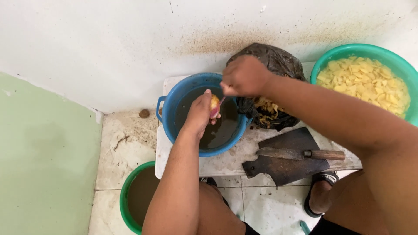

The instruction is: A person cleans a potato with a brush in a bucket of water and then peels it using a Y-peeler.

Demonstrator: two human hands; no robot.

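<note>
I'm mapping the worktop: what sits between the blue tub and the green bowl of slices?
In the head view, a black bag of peels lies between the blue tub and the green bowl.

Blue bucket point(170, 114) is smooth glossy plastic, same with the green basin point(323, 62). Black bag point(278, 61) is thin crinkly shiny plastic. Cleaver point(281, 153) has dull stained metal and a wooden handle. Tabletop point(226, 163) looks like grimy white stone.

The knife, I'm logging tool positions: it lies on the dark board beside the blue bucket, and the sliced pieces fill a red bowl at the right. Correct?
Not quite. The head view shows the bowl is green, not red. The knife does lie on the dark board beside the blue bucket.
</note>
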